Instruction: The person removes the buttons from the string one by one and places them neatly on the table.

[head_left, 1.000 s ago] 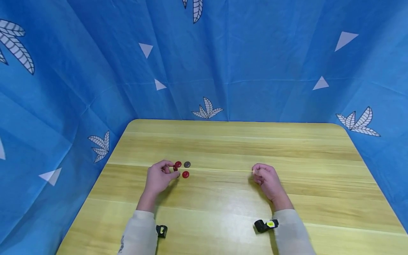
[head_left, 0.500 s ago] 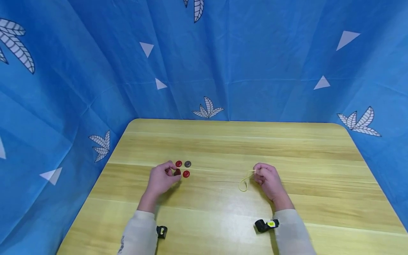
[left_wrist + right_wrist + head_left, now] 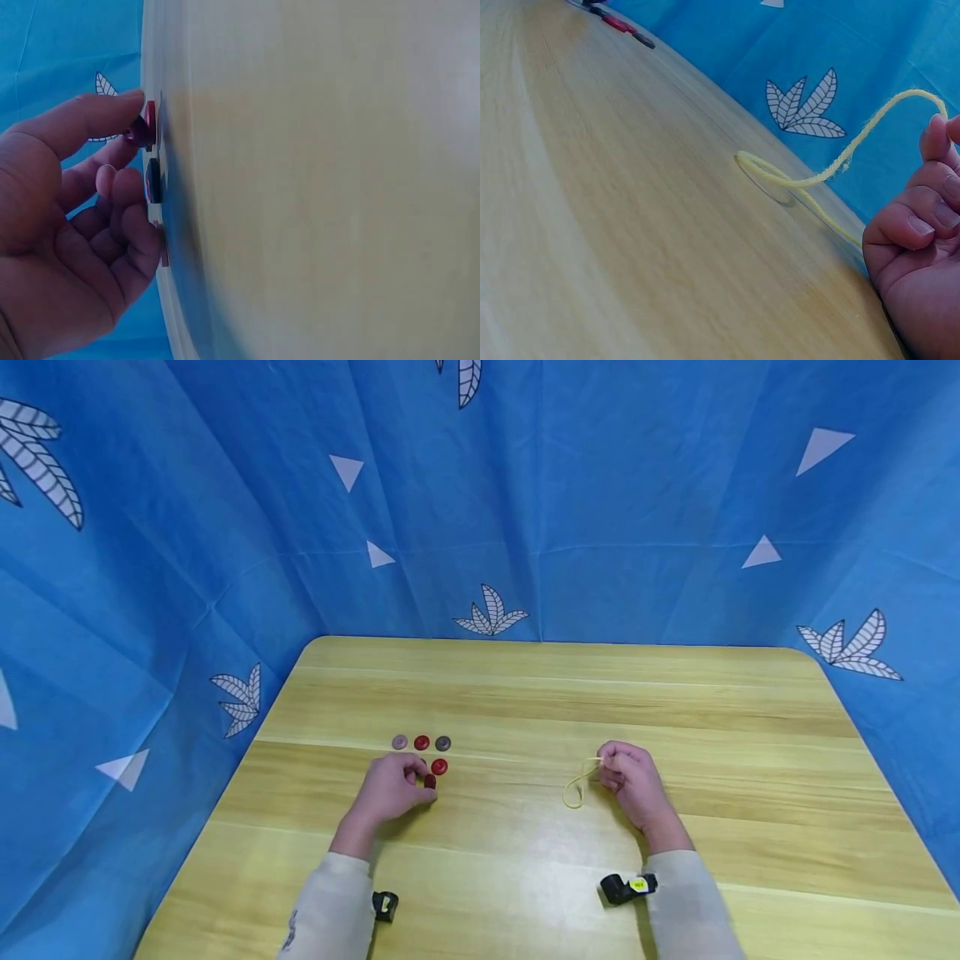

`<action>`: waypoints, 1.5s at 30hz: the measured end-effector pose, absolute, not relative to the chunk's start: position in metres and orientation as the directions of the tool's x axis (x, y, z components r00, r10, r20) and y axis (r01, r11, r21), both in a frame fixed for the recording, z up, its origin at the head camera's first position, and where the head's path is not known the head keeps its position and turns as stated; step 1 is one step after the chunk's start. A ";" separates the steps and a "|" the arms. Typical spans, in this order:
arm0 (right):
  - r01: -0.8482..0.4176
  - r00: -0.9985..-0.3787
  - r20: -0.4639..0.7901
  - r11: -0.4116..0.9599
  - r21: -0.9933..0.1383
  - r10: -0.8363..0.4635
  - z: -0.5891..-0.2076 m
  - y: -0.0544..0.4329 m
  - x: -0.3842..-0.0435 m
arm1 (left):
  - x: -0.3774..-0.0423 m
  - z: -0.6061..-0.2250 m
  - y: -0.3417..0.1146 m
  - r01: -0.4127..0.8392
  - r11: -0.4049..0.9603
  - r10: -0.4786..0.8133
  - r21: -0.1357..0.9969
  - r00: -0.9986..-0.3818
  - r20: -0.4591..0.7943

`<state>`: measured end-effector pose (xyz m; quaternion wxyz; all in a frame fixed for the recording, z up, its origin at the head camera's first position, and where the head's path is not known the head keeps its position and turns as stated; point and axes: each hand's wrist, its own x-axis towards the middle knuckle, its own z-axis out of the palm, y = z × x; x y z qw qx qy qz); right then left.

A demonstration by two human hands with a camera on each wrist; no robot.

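Note:
My left hand [image 3: 393, 787] pinches a dark red button [image 3: 430, 782] between thumb and index finger, low over the table. Behind it lie a pale purple button [image 3: 400, 742], a red button [image 3: 422, 742] and a grey button [image 3: 443, 743] in a row; another red button [image 3: 439, 767] sits just beyond the fingertips. In the left wrist view, the pinched button [image 3: 137, 133] is tilted, partly covered by the fingers. Farther right, my right hand [image 3: 632, 783] pinches one end of a yellow cord [image 3: 847, 154], which hangs in a loose loop near the tabletop.
The wooden table [image 3: 525, 693] has rounded far corners and meets a blue patterned curtain [image 3: 600, 510] along its back and left. Black wrist cameras are strapped at both sleeves, the right camera [image 3: 628, 888] close above the table.
The cord, stretched straight between both hands a second ago, now hangs from the right hand alone. My left hand has shifted right and nearer with the dark red button, uncovering the pale purple one.

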<state>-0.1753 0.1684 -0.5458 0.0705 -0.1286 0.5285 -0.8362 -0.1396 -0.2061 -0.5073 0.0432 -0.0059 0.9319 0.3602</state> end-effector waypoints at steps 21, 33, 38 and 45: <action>-0.026 -0.962 0.131 -0.398 -0.917 -0.238 -0.540 0.168 -0.174 | -0.143 -0.511 -0.204 -0.044 0.771 0.036 0.635 -0.993 -0.113; -0.022 -0.964 0.128 -0.409 -0.912 -0.234 -0.542 0.170 -0.172 | -0.142 -0.509 -0.203 -0.007 0.772 0.079 0.635 -0.991 -0.108; -0.031 -0.960 0.144 -0.419 -0.908 -0.241 -0.542 0.171 -0.171 | -0.142 -0.508 -0.203 -0.008 0.766 0.084 0.643 -0.990 -0.112; 0.010 -0.988 0.016 -0.164 -0.986 -0.155 -0.534 0.170 -0.168 | -0.136 -0.506 -0.204 -0.031 0.745 0.058 0.666 -0.992 -0.111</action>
